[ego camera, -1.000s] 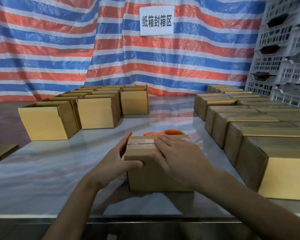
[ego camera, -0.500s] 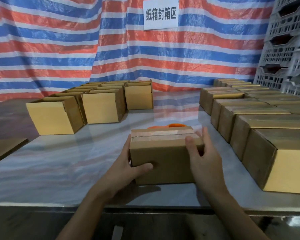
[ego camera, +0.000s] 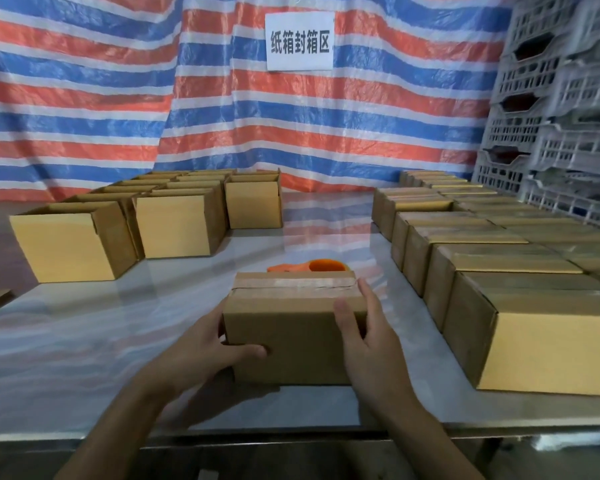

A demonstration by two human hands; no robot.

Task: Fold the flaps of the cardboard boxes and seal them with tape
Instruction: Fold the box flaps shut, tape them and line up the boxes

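1. Cardboard, brown and already taped: the box is at 6 o'clock on the counter, close to the person's edge. A strip of clear tape lies along its top seam.
2. One second ago the right hand lay flat on the top and pressed the tape down. It has since left the top and gone to the right wall of the box. The left hand has stayed at the left wall.
3. This probably means that sealing of this box is finished, since the flaps are closed and the tape is smoothed. The next step is probably to carry it to the sealed boxes at 3 o'clock. The open boxes at 10 o'clock are not yet done.
4. Both hands grasp the box from its two sides. The left thumb lies across the front face, and the other left fingers are hidden behind the wall. The right fingers reach along the right wall up to the top edge, with the thumb on the front face.
5. Both forearms come in from 6 o'clock. It cannot be told whether the box rests on the counter or is just raised.
6. The orange tape dispenser lies at 12 o'clock, just behind the box, and no hand holds it.
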